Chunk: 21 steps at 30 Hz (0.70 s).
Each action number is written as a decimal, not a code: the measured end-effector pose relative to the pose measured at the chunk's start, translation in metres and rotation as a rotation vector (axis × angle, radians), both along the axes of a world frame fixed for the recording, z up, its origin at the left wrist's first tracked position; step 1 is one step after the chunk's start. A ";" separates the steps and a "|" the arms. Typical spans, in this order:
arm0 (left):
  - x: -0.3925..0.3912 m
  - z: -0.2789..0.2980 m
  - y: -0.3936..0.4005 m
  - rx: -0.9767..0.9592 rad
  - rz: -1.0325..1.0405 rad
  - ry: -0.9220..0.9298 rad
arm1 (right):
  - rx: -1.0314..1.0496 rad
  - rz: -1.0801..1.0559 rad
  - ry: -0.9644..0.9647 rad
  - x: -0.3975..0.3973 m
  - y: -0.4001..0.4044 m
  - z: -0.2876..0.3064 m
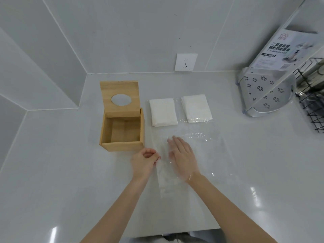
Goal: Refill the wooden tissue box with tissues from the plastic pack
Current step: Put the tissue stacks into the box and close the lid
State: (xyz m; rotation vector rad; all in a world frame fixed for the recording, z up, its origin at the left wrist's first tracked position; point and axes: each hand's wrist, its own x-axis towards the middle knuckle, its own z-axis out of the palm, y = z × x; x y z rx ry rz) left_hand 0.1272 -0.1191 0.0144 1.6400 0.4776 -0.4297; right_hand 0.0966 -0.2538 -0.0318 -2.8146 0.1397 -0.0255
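Observation:
The wooden tissue box (122, 145) stands open and empty on the white counter, its lid (120, 88) with an oval hole tipped up behind it. Two white tissue stacks lie to its right: one (163, 112) bare, the other (196, 107) with its near end under clear film. The clear plastic pack (206, 155) lies flat in front of them. My left hand (144, 162) pinches the pack's left edge beside the box's front corner. My right hand (182, 156) is flat with fingers spread, inside or under the clear film.
A wall socket (185, 62) sits behind the stacks. At the right stand a white perforated corner shelf (266, 95) with a printed card and a black wire rack (313, 102). Walls close the counter at the back and left; its front edge (157, 235) is near me.

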 end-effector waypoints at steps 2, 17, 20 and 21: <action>0.000 0.000 0.002 -0.032 0.005 0.011 | 0.002 -0.014 0.009 0.015 -0.001 0.002; 0.006 0.001 0.006 -0.116 0.023 0.080 | 0.277 -0.647 -0.069 0.096 0.006 0.002; 0.007 0.000 0.008 -0.132 0.035 0.079 | 0.368 -0.671 -0.108 0.098 0.004 0.002; 0.007 0.000 0.008 -0.136 0.037 0.080 | 0.407 -0.668 -0.115 0.098 0.003 0.002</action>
